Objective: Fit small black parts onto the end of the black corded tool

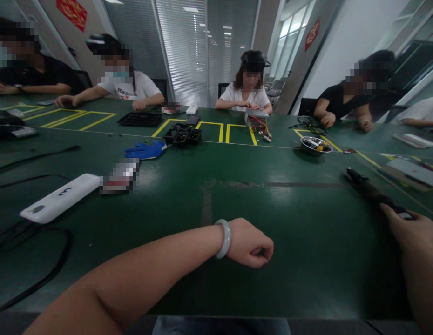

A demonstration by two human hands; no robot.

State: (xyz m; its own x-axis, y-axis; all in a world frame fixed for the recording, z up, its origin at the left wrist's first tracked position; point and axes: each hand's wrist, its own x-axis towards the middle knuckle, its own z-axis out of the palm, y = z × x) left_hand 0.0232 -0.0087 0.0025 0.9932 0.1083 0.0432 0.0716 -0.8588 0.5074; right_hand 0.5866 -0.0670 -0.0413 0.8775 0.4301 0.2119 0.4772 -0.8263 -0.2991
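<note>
My left hand [250, 243] rests closed in a loose fist on the green table, a pale green bangle [223, 239] around its wrist. The hollow between thumb and fingers looks dark, and no object shows in it. At the right edge, my right hand [414, 232] is closed on the near end of a long dark electric screwdriver [370, 188], whose tip points away and to the left. Most of the right hand's fingers are hidden or cut off by the frame.
On the left are a white power bank [63, 197], black cables [59, 265] and a blue glove [145, 150]. Farther off stand black parts [182, 133], a black tray [140, 119], a metal bowl [316, 146] and a metal box with wires [257, 118]. Several people sit opposite.
</note>
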